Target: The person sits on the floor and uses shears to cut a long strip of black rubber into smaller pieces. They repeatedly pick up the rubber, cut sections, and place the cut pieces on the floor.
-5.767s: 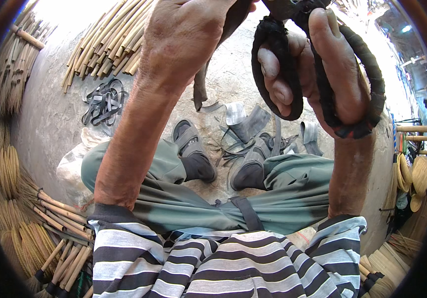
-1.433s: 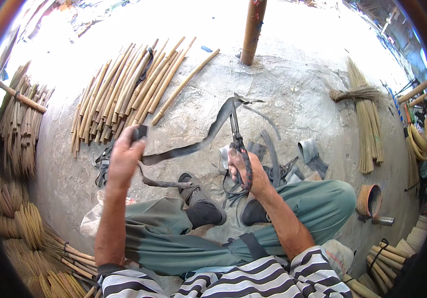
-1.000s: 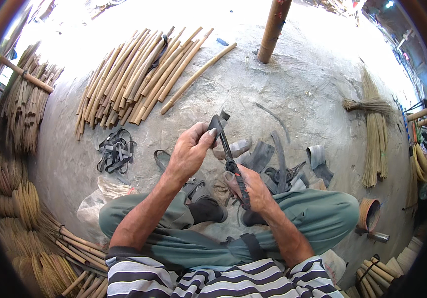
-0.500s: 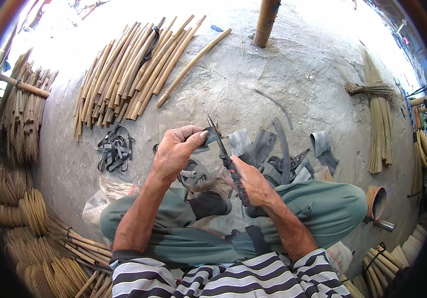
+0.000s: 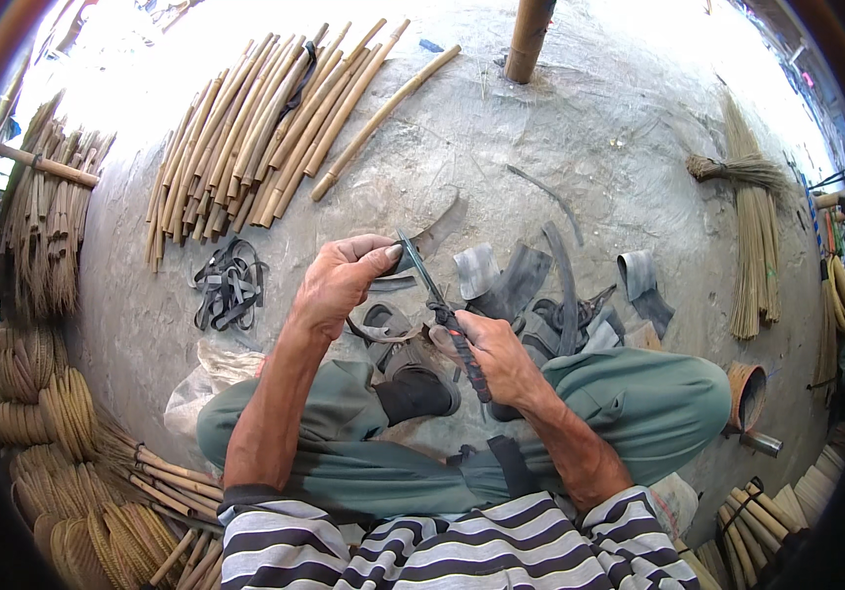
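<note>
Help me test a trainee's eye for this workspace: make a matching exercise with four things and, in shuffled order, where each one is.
Things
1. Scissors
2. Dark strip
3. Tangled straps
4. Straw bundles

Places
A. Crossed on the floor at the right
B. In the right hand
C. On the floor at the left
D. Pinched in the left hand

Pairs: 1-B, 2-D, 3-C, 4-A

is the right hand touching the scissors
Touching. The head view shows the right hand closed around the dark-wrapped handles of the scissors, with no gap between them.
</note>
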The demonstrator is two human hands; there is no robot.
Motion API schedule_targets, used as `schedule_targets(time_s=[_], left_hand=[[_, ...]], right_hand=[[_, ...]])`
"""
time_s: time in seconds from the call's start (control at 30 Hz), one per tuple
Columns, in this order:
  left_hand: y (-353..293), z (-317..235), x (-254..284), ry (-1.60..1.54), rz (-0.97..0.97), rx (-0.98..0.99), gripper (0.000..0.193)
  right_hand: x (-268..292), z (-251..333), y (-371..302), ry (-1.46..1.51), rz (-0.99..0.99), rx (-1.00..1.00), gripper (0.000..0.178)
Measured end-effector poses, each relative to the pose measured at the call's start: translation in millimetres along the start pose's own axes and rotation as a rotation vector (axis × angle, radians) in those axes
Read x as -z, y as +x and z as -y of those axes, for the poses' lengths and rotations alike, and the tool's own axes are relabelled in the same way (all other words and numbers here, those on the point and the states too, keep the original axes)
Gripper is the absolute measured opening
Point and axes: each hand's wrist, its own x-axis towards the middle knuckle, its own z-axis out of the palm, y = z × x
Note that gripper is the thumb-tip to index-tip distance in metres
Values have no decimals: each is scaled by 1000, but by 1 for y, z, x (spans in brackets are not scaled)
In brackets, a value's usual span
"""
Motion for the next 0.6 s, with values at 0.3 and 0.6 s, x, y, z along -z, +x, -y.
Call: schedule_targets(time_s=[0.3, 0.6], left_hand=[[26, 57, 2, 164, -14, -78, 24], [44, 197, -63, 1284, 467, -32, 27]], right_hand=[[13, 16, -6, 81, -151, -60, 29], [149, 71, -101, 371, -452, -17, 50]])
